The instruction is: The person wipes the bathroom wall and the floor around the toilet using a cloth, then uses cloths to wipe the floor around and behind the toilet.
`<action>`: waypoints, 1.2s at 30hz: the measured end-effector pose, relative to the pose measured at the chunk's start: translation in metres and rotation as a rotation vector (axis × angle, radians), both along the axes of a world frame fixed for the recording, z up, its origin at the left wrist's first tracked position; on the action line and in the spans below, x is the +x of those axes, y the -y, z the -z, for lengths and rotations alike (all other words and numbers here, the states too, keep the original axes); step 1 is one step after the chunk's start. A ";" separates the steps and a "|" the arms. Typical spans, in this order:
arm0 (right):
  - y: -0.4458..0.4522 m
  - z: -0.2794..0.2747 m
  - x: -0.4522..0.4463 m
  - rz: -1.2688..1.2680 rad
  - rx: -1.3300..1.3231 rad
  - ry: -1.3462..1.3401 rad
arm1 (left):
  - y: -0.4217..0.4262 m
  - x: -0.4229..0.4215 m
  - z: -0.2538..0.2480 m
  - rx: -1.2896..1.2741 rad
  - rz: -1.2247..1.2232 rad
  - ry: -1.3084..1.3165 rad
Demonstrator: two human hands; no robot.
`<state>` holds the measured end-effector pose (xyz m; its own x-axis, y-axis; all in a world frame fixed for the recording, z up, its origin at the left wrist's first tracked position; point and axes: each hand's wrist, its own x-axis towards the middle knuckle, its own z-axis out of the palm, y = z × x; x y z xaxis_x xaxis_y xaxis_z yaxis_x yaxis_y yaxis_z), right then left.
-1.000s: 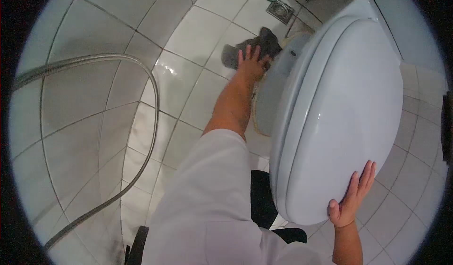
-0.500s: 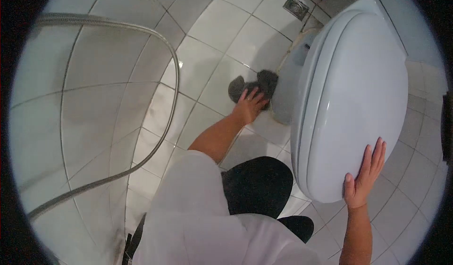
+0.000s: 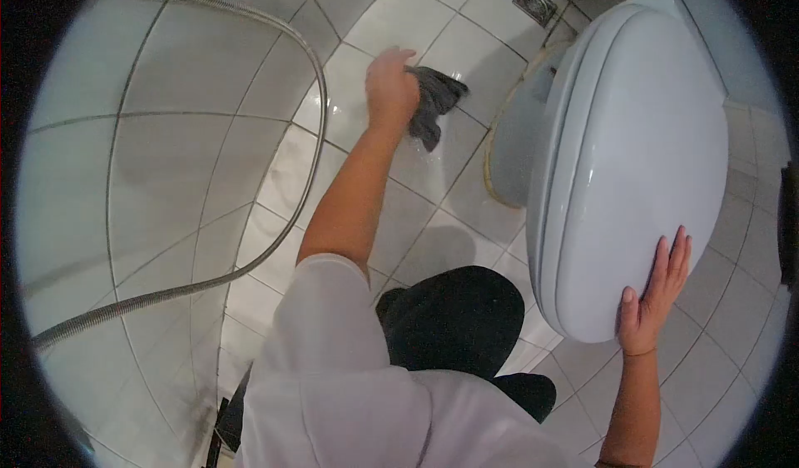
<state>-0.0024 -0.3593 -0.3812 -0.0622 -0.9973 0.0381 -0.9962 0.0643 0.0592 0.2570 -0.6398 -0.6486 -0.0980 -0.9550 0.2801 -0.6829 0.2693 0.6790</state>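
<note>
My left hand (image 3: 391, 93) is low over the tiled floor, its fingers curled on the left edge of a dark grey cloth (image 3: 434, 102). The cloth is bunched and lies on wet-looking tiles, left of the toilet's base (image 3: 514, 139) and apart from it. Part of the grip is hidden behind the back of the hand. On the front right edge of the closed white toilet lid (image 3: 645, 156), my right hand (image 3: 653, 301) rests flat with its fingers stretched out.
A flexible metal hose (image 3: 320, 126) loops in front of the tiled wall (image 3: 179, 68) on the left. A floor drain (image 3: 534, 6) with a pipe is behind the toilet's base. My dark-clothed knee (image 3: 458, 314) is at the lower middle.
My left hand and the cloth have moved away from the toilet's base, to the left and farther forward. The toilet sits slightly higher and more to the right in view; my right hand remains on its lid.
</note>
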 end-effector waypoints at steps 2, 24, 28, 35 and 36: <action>0.002 0.000 0.002 -0.018 -0.033 0.036 | 0.001 -0.019 0.047 -0.034 0.130 0.112; 0.002 0.000 0.002 -0.030 -0.024 -0.008 | -0.060 0.000 0.080 0.211 0.112 0.523; 0.001 -0.001 -0.001 -0.041 -0.027 -0.002 | -0.155 -0.032 0.086 0.100 0.590 0.495; 0.003 -0.001 0.001 -0.044 -0.038 0.018 | -0.208 0.083 0.082 0.048 0.929 0.542; 0.003 0.000 0.000 -0.047 -0.030 0.023 | -0.196 0.103 0.082 0.120 0.858 0.606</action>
